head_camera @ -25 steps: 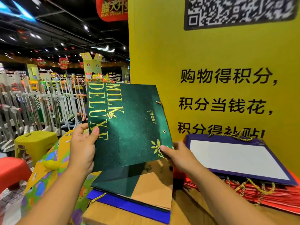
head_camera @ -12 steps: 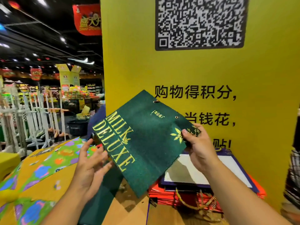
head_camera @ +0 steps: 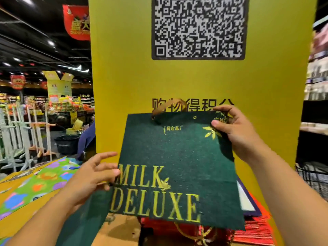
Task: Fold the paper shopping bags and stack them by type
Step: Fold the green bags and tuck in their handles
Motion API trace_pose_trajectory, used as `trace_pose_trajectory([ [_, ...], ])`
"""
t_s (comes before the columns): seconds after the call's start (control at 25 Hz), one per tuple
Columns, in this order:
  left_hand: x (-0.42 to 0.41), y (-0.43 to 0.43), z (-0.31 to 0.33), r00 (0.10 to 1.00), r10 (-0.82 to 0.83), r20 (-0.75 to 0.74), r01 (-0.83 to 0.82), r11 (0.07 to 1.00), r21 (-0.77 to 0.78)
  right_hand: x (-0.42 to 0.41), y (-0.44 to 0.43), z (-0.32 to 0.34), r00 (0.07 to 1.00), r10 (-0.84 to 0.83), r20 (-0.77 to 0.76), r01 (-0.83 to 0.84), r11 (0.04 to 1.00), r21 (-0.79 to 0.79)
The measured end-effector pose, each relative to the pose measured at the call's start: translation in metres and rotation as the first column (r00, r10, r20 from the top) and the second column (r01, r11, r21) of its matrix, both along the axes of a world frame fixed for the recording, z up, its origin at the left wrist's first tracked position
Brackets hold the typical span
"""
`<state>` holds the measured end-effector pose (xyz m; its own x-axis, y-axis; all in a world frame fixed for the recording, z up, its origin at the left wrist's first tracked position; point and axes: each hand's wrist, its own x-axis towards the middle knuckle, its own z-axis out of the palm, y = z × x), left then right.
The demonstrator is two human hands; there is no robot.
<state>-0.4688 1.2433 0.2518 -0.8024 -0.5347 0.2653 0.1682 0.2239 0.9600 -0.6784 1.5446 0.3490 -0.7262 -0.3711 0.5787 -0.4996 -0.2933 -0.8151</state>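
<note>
Facing yellow pillar (head_camera: 124, 68), supermarket shelves (head_camera: 71, 103) left, green bag (head_camera: 177, 157) over red bags (head_camera: 253, 233)

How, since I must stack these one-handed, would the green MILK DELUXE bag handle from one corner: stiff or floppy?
Probably fairly stiff: the green bag hangs flat with straight edges while the right hand pinches only its top corner and the left hand touches its side. Likely light, since a fingertip pinch seems to carry it.
</note>
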Motion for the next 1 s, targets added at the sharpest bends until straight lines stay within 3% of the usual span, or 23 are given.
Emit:
trace_pose_trajectory([
  [0.08,-0.006,0.019,0.002,0.994,-0.081,0.071,0.086,0.993,-0.08,-0.001,0.006,0.005,1.0,0.004,-0.019,-0.005,0.999,-0.04],
  [0.2,-0.025,0.039,0.013,0.983,-0.062,-0.175,0.046,0.995,-0.093,0.003,0.014,0.016,0.998,0.004,-0.061,-0.013,0.989,-0.145],
  [0.32,-0.046,0.043,0.029,0.946,0.014,-0.323,-0.06,0.989,-0.135,-0.011,0.005,0.007,0.993,-0.072,-0.098,0.066,0.996,-0.059],
  [0.4,-0.062,0.033,0.02,0.977,0.092,-0.194,-0.147,0.946,-0.288,-0.031,-0.008,-0.025,0.981,-0.16,-0.107,0.175,0.974,0.147],
  [0.48,-0.075,0.023,-0.011,0.983,0.152,0.098,-0.094,0.891,-0.444,-0.05,-0.02,-0.075,0.981,-0.171,-0.096,0.196,0.876,0.441],
  [0.6,-0.09,0.02,-0.06,0.847,0.334,0.413,-0.03,0.807,-0.59,-0.068,-0.034,-0.139,0.952,-0.209,-0.226,0.308,0.652,0.693],
  [0.68,-0.101,0.024,-0.073,0.707,0.565,0.426,-0.025,0.622,-0.783,-0.075,-0.04,-0.158,0.878,-0.241,-0.413,0.476,0.518,0.71],
  [0.76,-0.115,0.03,-0.074,0.671,0.638,0.378,0.02,0.494,-0.869,-0.077,-0.046,-0.163,0.848,-0.226,-0.48,0.526,0.47,0.709],
  [0.92,-0.146,0.044,-0.066,0.687,0.62,0.379,0.035,0.492,-0.87,-0.075,-0.048,-0.173,0.872,-0.2,-0.446,0.48,0.52,0.707],
  [1.0,-0.156,0.046,-0.068,0.794,0.556,0.246,-0.129,0.549,-0.826,-0.074,-0.047,-0.181,0.855,-0.207,-0.476,0.509,0.513,0.691],
])
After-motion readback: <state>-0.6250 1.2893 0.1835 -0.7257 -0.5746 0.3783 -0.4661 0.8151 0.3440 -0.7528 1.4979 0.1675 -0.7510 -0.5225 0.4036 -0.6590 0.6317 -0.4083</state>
